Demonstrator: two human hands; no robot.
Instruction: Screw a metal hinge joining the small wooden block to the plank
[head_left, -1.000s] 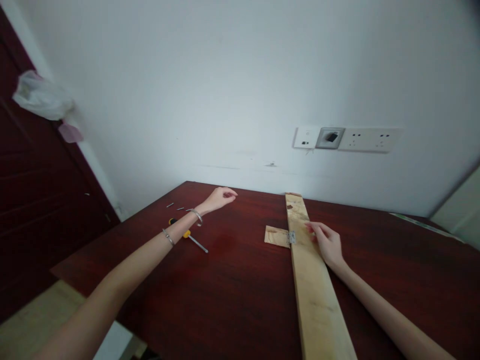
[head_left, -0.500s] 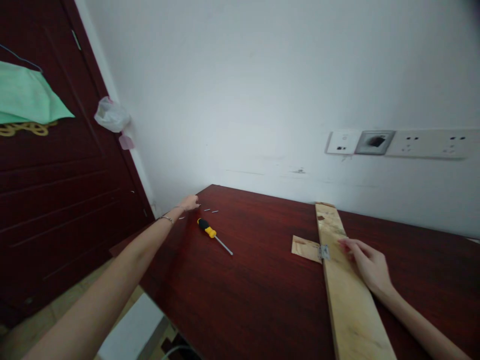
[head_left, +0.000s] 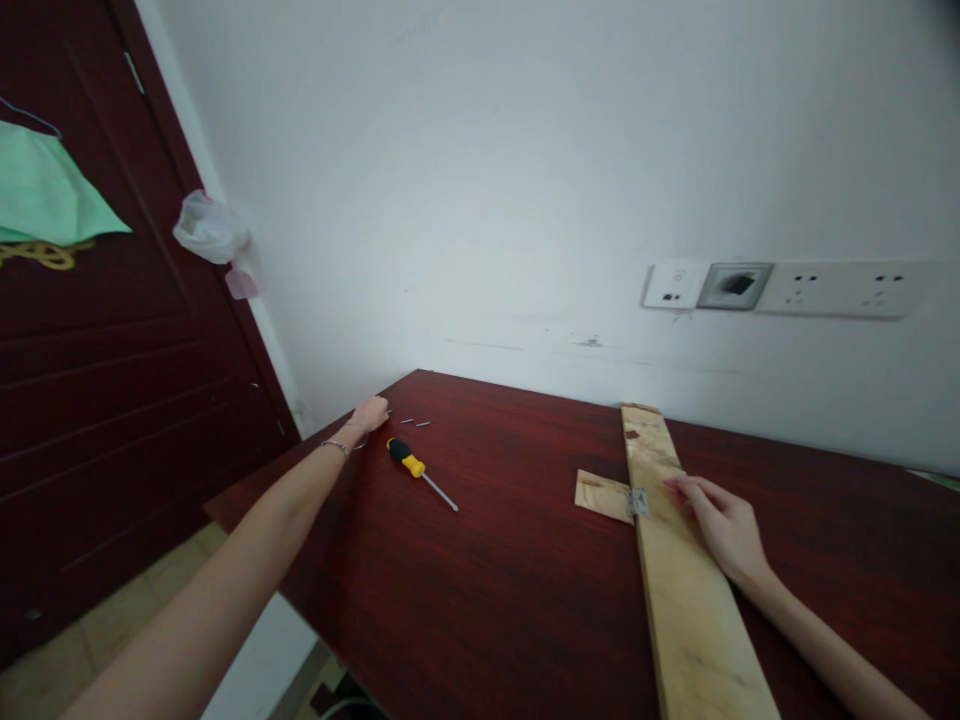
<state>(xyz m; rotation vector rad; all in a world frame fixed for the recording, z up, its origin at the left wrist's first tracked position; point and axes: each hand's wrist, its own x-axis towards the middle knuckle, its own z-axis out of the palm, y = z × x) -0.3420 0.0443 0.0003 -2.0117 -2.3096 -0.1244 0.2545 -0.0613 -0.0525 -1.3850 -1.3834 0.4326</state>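
Observation:
My left hand (head_left: pixel 370 413) reaches to the table's far left edge with its fingers closed. A small metal tip shows at the fingertips and looks like a screw (head_left: pixel 389 411). Two similar thin screws (head_left: pixel 415 423) lie just right of it. Nearer to me is a black and yellow screwdriver (head_left: pixel 406 457), its shaft pointing right. A long pale wooden board (head_left: pixel 694 600) runs away from me, with a metal hinge (head_left: pixel 637 502) joining a short wood piece (head_left: pixel 602 495) at its left side. My right hand (head_left: pixel 726 527) rests over the board, thumb and fingers pinched; anything between them is hidden.
The dark red table (head_left: pixel 510 580) meets a white wall (head_left: pixel 450 200) with sockets (head_left: pixel 810 288) at the right. To the left stands a dark red door (head_left: pixel 97 400), with a plastic bag (head_left: pixel 211 228) near its frame. A white box (head_left: pixel 262 660) is below the table's left edge.
The view has shifted slightly, moving the scene a little left. My left hand stays by the screws, fingers closed; my right hand keeps its place at the board.

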